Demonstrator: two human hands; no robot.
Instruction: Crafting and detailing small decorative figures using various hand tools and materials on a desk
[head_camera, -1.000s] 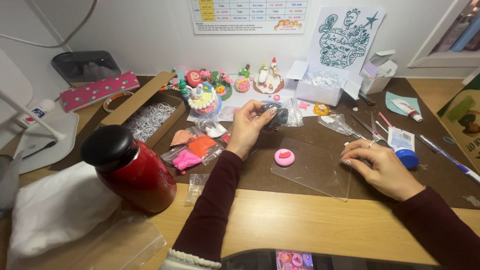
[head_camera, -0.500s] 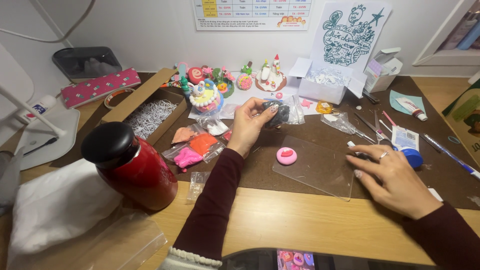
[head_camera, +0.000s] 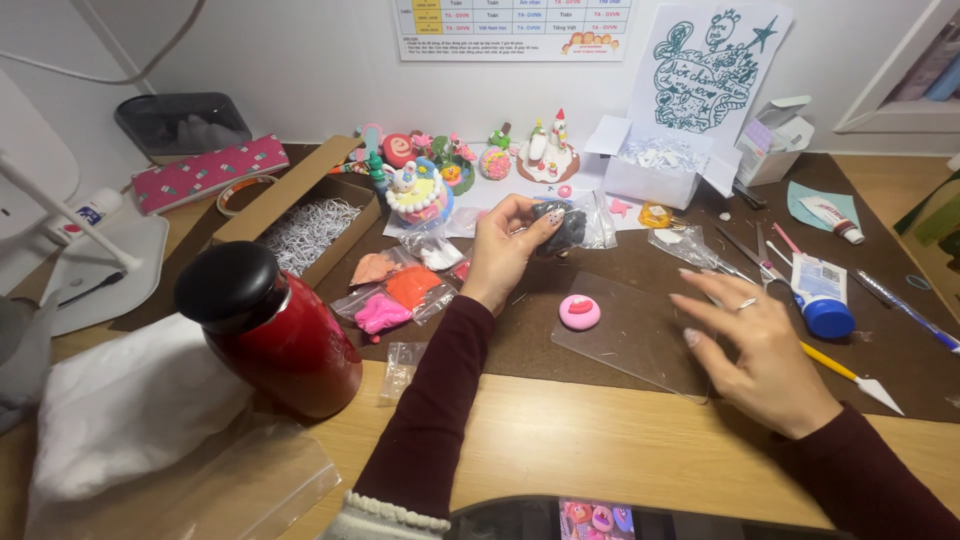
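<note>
A person's left hand (head_camera: 508, 245) grips a small clear plastic bag (head_camera: 578, 224) holding a dark lump of clay, lifted just above the brown desk mat (head_camera: 520, 345) near the white box (head_camera: 655, 170). The crumpled bag runs roughly left to right, its loose end trailing rightward. The right hand (head_camera: 760, 345) hovers empty, fingers spread, over a clear sheet (head_camera: 630, 335) bearing a pink clay disc (head_camera: 579, 312).

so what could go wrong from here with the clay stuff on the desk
The right hand hovers over the clear sheet, close to the pink clay piece; it might squash or smudge it. The left hand holds a bag of dark clay above the open clay bags; its sleeve could drag them. The red bottle stands near that elbow and could tip.
</note>
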